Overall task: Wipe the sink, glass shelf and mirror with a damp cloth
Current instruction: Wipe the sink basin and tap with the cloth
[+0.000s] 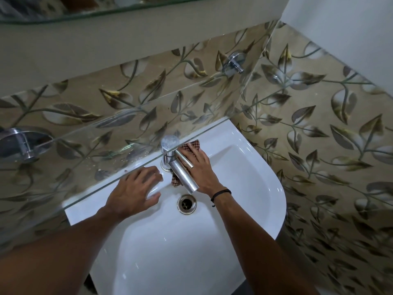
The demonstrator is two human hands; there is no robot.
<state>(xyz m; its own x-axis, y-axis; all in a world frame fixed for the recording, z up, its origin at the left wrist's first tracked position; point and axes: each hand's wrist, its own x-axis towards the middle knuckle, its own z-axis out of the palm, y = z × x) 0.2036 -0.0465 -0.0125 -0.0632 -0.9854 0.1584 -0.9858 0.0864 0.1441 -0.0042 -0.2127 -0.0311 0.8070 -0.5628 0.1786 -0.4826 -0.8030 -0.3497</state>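
Cloth [196, 145] lies pressed on the sink [244, 167] under the flat right hand [202, 169].

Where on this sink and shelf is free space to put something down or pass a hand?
Free: the sink bowl in front of the drain, between the forearms; the sink's right back corner, between the cloth and tiled wall; most of the glass shelf. Crowded: around the faucet, where the left hand rests and the right hand presses the cloth.

One sink [244, 188], one tap [184, 175], one cloth [195, 145]
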